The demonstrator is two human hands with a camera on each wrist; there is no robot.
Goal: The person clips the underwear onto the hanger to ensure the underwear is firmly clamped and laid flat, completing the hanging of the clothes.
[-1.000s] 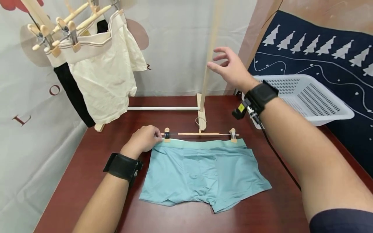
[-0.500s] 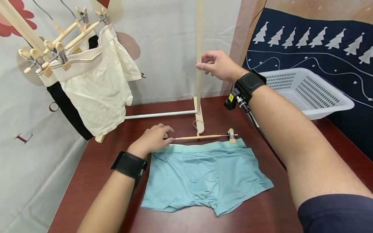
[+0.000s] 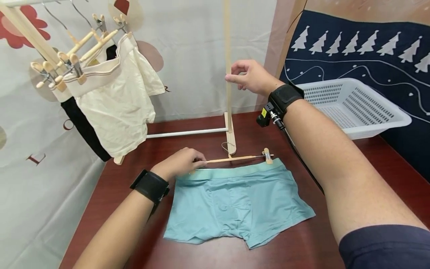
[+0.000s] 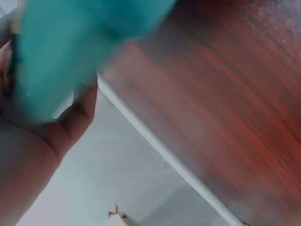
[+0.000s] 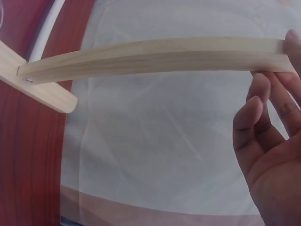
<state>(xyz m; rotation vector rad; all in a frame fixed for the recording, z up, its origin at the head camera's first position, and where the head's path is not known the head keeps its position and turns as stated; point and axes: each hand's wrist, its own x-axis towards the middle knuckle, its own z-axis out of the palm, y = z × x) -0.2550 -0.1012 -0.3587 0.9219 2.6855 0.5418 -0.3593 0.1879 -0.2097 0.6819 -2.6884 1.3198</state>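
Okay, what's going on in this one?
A person has teal boxer briefs laid flat on a dark red table, waistband clipped to a wooden clip hanger. The left hand grips the hanger's left clip end at the waistband. The right hand touches the upright wooden post of a small drying rack. Cream shorts hang from hangers at left; a white basket sits at right.

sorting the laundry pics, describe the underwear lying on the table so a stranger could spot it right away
On the dark red wooden table, just in front of the upright pale wooden rack post, a pair of teal boxer briefs lies flat. Its waistband is clipped to a slim wooden clip hanger, whose left end the left hand holds. Unlike the cream shorts and black garment hanging at left, it is teal and lying flat.
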